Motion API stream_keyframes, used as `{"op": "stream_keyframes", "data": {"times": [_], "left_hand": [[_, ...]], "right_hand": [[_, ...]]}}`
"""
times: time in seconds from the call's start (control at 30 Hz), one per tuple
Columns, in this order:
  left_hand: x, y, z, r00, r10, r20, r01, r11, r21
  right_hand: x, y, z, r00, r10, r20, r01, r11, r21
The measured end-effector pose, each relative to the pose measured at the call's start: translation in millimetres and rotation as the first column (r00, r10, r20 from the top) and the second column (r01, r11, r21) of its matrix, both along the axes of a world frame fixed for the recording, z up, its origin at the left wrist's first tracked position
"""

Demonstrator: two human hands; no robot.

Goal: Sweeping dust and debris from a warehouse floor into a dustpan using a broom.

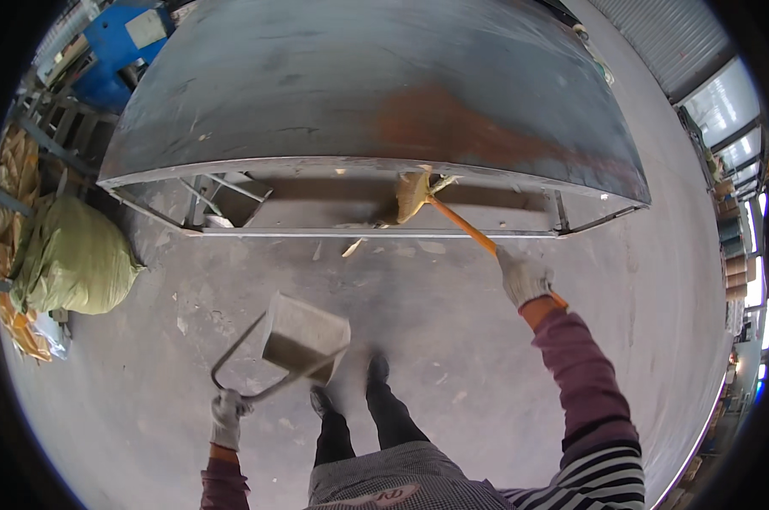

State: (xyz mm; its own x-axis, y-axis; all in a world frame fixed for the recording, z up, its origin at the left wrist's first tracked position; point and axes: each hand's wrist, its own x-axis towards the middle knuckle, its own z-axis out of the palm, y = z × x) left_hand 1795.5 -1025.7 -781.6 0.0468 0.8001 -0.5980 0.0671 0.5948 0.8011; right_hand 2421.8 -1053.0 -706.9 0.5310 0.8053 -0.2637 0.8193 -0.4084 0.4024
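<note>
My right hand [521,277], in a grey work glove, grips the orange handle of a broom [462,223]. The straw broom head [411,194] reaches under the edge of a large steel table [367,76], onto the floor beneath its frame. My left hand [228,416], also gloved, holds the looped metal handle of a grey box-shaped dustpan [304,333]. The dustpan hangs just above the concrete floor, in front of my black shoes [350,387]. Small bits of debris [351,247] lie on the floor near the table's front rail.
A stuffed green sack [71,257] lies at the left by yellowish bags. A blue machine [116,42] stands at the back left. The table's lower frame rail [376,231] runs across in front of me. Shelves and a corrugated wall line the right side.
</note>
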Motion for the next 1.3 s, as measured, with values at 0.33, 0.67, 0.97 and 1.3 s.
{"op": "stream_keyframes", "data": {"times": [0.33,0.67,0.97,1.3], "left_hand": [[-105,-73,49,0.825,-0.108,-0.555,0.006,0.983,-0.182],[-350,-196,-19,0.624,0.469,-0.625,-0.511,0.850,0.128],[-285,-105,11,0.864,0.020,-0.502,-0.139,0.970,-0.201],[-266,3,-89,0.877,-0.247,-0.413,0.197,0.967,-0.160]], "right_hand": [[-67,-81,45,0.977,-0.134,-0.167,0.143,0.989,0.042],[-165,-307,23,0.258,-0.683,-0.684,0.806,0.542,-0.237],[-265,-115,-113,-0.104,-0.594,-0.798,0.783,0.445,-0.434],[-429,-6,-110,0.132,-0.632,-0.764,0.586,0.671,-0.454]]}}
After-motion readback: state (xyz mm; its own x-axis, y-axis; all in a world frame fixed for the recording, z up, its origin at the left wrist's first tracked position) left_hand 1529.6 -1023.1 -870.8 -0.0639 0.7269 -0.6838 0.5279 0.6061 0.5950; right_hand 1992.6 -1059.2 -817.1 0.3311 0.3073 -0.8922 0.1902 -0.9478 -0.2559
